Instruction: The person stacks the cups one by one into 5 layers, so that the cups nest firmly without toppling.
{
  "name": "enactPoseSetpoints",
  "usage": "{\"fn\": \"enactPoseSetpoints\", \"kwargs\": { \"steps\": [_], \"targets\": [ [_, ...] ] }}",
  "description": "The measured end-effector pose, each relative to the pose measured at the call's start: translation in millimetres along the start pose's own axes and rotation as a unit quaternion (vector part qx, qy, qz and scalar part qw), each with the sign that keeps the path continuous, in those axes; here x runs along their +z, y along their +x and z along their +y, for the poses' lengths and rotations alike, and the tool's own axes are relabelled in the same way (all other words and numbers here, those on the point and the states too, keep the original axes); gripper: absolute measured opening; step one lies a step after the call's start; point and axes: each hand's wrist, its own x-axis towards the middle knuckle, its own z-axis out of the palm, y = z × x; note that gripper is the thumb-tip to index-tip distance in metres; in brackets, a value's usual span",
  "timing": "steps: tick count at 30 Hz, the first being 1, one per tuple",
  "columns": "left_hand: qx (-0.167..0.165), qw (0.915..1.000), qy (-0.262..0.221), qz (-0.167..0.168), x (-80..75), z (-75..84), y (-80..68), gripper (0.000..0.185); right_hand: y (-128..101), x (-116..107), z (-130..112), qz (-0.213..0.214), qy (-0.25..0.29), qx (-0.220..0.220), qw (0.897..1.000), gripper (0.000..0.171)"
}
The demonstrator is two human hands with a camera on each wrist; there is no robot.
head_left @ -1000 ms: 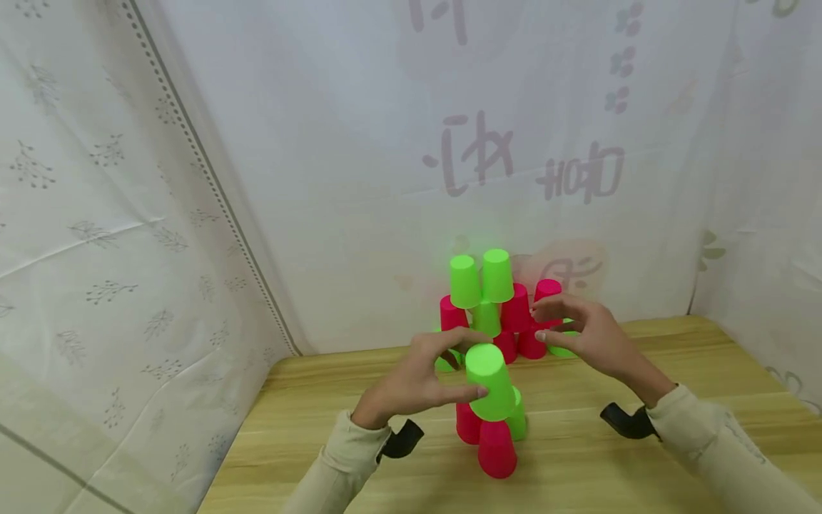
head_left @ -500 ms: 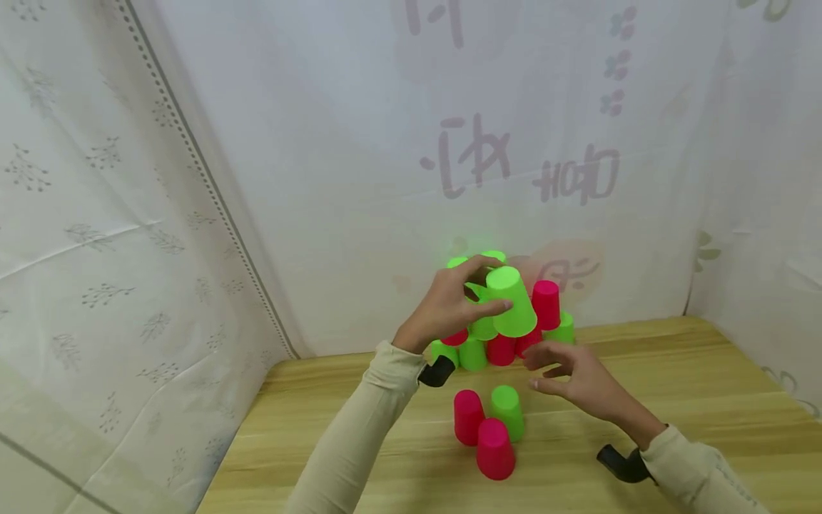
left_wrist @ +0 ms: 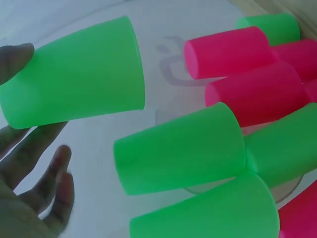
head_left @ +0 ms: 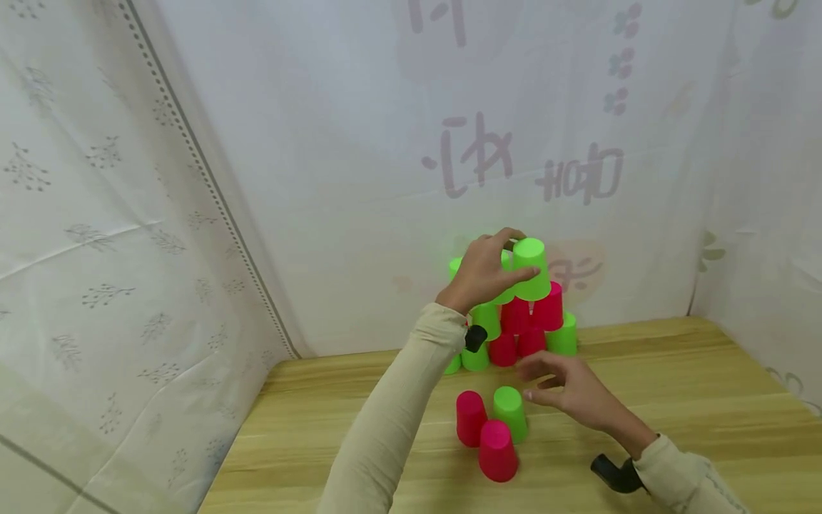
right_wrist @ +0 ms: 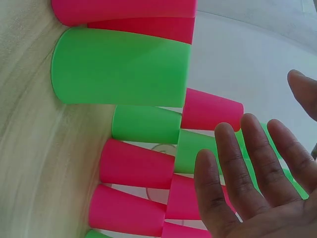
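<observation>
With its thumb and fingers, my left hand [head_left: 483,271] grips an upside-down green cup [head_left: 530,268] at the upper right of a cup pyramid. In the left wrist view that held cup [left_wrist: 79,74] is apart from the stacked cups. Below it in the head view is a pink cup [head_left: 549,308] of the middle row. Two green cups [left_wrist: 183,148] form part of the top row, partly hidden by my left hand in the head view. My right hand [head_left: 574,392] hovers with loosely bent fingers, holding nothing, beside a green cup [head_left: 510,410] on the table.
Two pink cups [head_left: 497,453] stand upside down by that front green cup. The pyramid's bottom row, with a green cup [head_left: 564,335] at its right end, sits near the back edge of the wooden table [head_left: 642,385]. A white printed cloth [head_left: 347,178] hangs behind.
My left hand has lifted the green cup from the front cluster and carried it back, up and right to the pyramid. My right hand has moved down toward the front cups.
</observation>
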Motion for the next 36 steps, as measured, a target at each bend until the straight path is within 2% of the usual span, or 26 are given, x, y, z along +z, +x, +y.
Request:
{"fn": "enactPoseSetpoints", "kwargs": {
  "steps": [5,11,15,22,32,36],
  "targets": [
    [-0.029,0.9976,0.064,-0.002,9.7,1.9,13.7,0.054,-4,1,3,-0.003,0.0,0.006,1.0,0.033],
    [-0.058,0.9957,0.072,-0.002,18.1,-2.4,23.9,0.053,-8,3,4,-0.001,0.003,0.015,1.0,0.032],
    [-0.07,0.9941,0.081,-0.017,23.7,-5.8,29.2,0.053,-9,4,7,0.003,0.005,0.011,1.0,0.031],
    [-0.084,0.9885,0.123,-0.026,34.3,-7.7,32.9,0.054,-11,7,13,0.011,0.008,-0.003,1.0,0.028],
    [-0.12,0.9689,0.216,-0.01,47.0,-6.4,36.5,0.058,-12,8,17,0.014,0.015,0.0,1.0,0.026],
    [-0.129,0.9643,0.231,0.001,50.8,-5.2,37.6,0.058,-13,9,18,0.018,0.015,0.001,1.0,0.026]
  ]
}}
